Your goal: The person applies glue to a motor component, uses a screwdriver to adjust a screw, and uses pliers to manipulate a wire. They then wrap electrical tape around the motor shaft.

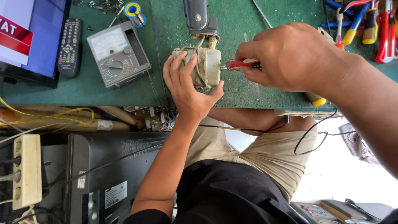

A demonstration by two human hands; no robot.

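- The left hand (186, 89) is wrapping around a dirty cream-coloured small motor housing (203, 66) with wires running over it, holding it steady near the front edge of the green felt-covered workbench (244, 25), just below a grey metal arm (198, 16) it seems joined to.
- The right hand (290, 56) is closing around a red-handled screwdriver (240, 64), its metal shaft meeting the right side of the motor housing.
- The step in hand looks like the working of a screw on the side of the housing; whether it is being loosened or tightened cannot be told.
- The next move is calling for the tip to be kept seated and in line with the screw, while the left hand is bracing the housing against the twist so the wires are not being pulled.
- A grey analogue multimeter (119, 54) and a black remote control (69, 47) are lying to the left on the bench; coloured-handled pliers and screwdrivers (369, 25) are lying at the far right.
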